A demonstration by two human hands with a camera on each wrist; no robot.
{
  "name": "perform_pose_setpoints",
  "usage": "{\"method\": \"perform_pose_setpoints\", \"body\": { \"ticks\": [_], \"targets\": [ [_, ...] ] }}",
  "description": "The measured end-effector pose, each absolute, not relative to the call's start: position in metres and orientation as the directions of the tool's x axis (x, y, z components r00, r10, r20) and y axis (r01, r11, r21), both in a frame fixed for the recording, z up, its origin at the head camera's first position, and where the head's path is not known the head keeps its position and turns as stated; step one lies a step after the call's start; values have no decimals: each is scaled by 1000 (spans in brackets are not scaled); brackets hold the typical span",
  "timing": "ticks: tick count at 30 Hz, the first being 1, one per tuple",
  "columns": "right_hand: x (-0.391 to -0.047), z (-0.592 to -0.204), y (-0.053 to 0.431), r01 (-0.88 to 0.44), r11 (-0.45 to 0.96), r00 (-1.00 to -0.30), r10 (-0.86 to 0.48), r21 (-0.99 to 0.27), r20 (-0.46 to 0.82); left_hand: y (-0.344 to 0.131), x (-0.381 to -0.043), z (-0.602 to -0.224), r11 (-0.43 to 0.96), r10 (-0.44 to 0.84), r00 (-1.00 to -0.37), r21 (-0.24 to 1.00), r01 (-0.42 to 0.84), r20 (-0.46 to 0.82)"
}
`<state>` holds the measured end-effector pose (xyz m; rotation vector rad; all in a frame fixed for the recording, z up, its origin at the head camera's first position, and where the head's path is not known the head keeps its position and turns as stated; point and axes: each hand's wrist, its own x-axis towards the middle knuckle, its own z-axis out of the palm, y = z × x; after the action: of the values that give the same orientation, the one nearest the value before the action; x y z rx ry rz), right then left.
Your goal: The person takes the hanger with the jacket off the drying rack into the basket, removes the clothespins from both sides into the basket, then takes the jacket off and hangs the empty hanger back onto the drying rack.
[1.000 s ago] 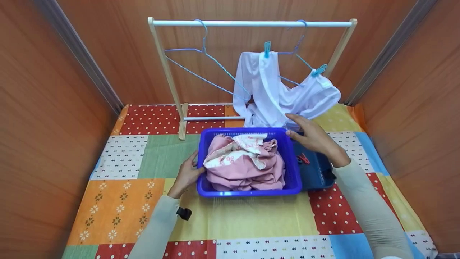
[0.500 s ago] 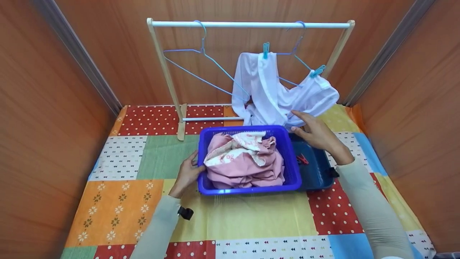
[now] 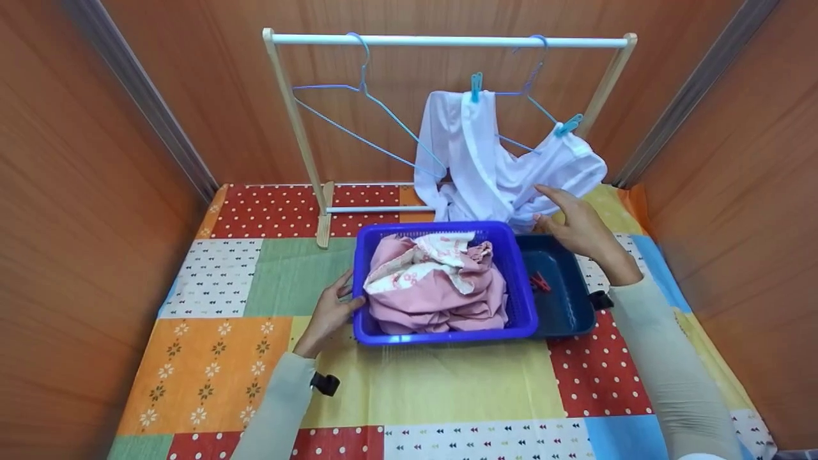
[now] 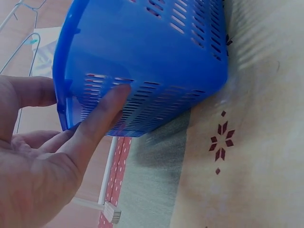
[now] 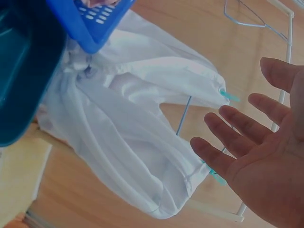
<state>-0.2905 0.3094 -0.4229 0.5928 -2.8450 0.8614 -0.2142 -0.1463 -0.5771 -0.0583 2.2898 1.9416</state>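
My left hand [image 3: 329, 314] grips the left rim of a blue plastic basket [image 3: 441, 338], thumb over the rim and forefinger along the slotted outer wall [image 4: 147, 57]. Crumpled pink cloth with a white flowered part [image 3: 434, 287] fills the basket. My right hand [image 3: 585, 230] holds nothing; its fingers are spread in the right wrist view, above a dark blue tub [image 3: 569, 306] and in front of a white garment [image 3: 479, 153]. Red clothespins [image 3: 540, 282] lie in the tub, whose left side the basket hides.
A rack with a white top rail [image 3: 441, 41] stands at the back wall. One bare blue hanger [image 3: 390, 115] hangs on its left; the white garment is clipped by teal clothespins [image 3: 476, 87] to another. Wooden walls [image 3: 77, 223] enclose the patchwork cloth [image 3: 217, 377].
My right hand has moved right and back, away from the basket's far right corner. The basket has shifted slightly backward in my left hand, and more of the tub shows.
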Motion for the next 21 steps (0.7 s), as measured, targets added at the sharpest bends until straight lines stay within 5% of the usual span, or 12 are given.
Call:
{"method": "perform_pose_setpoints", "body": {
  "ticks": [10, 21],
  "targets": [
    [-301, -418, 319, -369, 776, -927, -270, -511, 259, -145, -213, -581, 134, 26, -987, 979, -156, -160],
    [-337, -410, 336, -421, 783, -802, -86, -457, 591, -146, -212, -579, 137, 42, -984, 977, -166, -173]
  ]
}}
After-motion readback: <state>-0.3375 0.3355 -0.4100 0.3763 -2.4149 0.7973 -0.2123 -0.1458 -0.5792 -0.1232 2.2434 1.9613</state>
